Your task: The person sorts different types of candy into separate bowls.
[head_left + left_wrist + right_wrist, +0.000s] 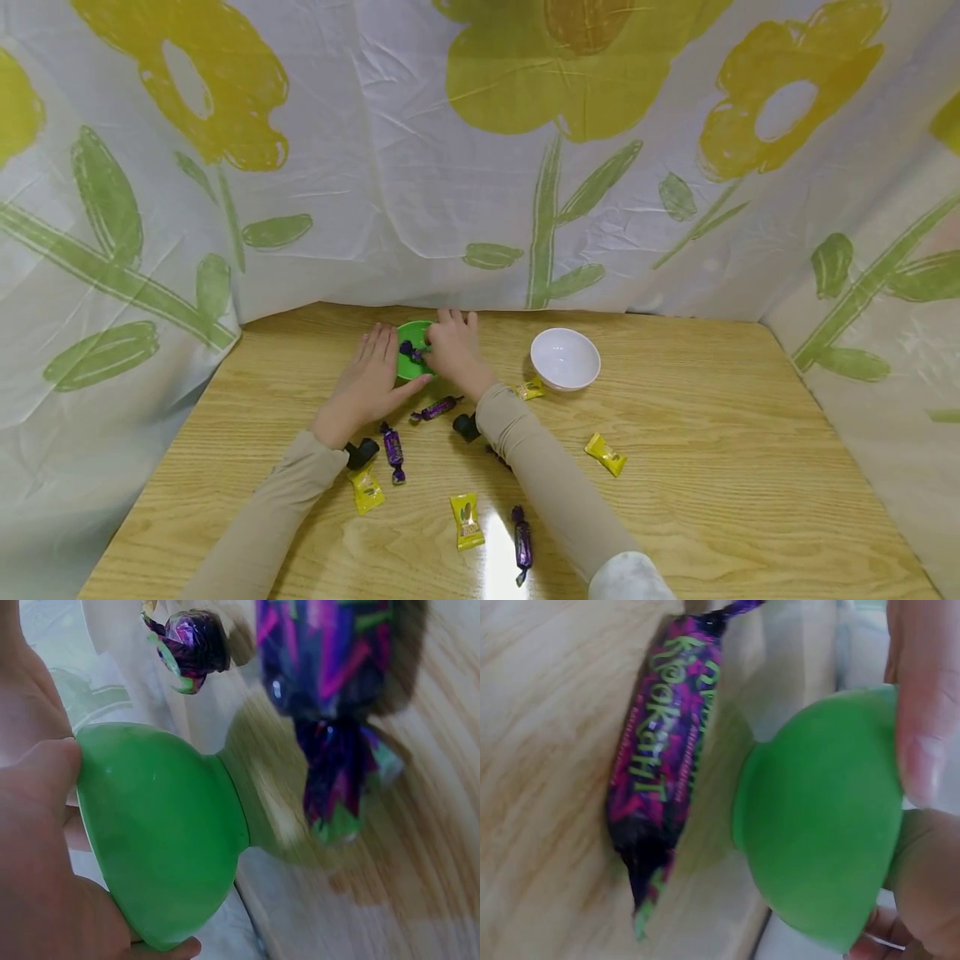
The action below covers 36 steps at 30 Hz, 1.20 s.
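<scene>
Inside the green bowl (423, 327) lie purple wrapped candies (411, 352). My left hand (367, 379) rests along the bowl's left side, fingers straight and thumb stretched across the near rim. In the left wrist view the thumb (56, 769) touches the green bowl (161, 825) at its edge. From the right, my right hand (453, 346) reaches over the bowl, its index finger bent down beside the candies. Its fingertips are hidden, so I cannot tell whether they pinch a candy. A purple candy (664, 735) lies on the table before the bowl.
A white bowl (566, 358) stands to the right. Yellow wrapped candies (467, 521) and more purple candies (522, 546) lie scattered on the wooden table (720, 500). Dark wrist devices (362, 454) sit under both wrists. A flowered cloth (405, 192) hangs along the table's back edge.
</scene>
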Motion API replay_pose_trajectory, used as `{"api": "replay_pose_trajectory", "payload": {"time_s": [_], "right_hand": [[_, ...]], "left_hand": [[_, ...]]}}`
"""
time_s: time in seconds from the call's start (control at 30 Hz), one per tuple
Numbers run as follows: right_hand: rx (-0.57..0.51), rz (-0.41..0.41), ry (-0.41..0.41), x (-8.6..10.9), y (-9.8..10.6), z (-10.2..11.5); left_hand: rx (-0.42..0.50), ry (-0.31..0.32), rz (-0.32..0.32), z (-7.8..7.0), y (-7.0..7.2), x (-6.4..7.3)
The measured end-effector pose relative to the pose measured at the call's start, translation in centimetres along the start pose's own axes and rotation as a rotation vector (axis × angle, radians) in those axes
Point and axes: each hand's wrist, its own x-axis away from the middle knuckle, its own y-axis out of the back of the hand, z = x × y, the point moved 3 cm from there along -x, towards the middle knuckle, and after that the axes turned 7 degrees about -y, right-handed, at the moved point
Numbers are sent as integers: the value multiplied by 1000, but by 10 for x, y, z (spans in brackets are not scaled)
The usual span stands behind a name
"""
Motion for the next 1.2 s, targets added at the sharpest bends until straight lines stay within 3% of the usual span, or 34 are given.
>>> {"api": "replay_pose_trajectory", "payload": {"time_s": [0.27,0.5,0.83,1.2], "right_hand": [[-83,-6,22,5,19,-6],[-178,-51,65,19,49,-13],[-263,-122,162,57,79,-37],[-244,-88,205,105,80,-61]], "left_hand": [[9,-7,-14,-2,2,1],[4,-9,-6,0,1,0],[4,-10,-15,-1,-1,-1],[2,7,-17,-2,0,1]]}}
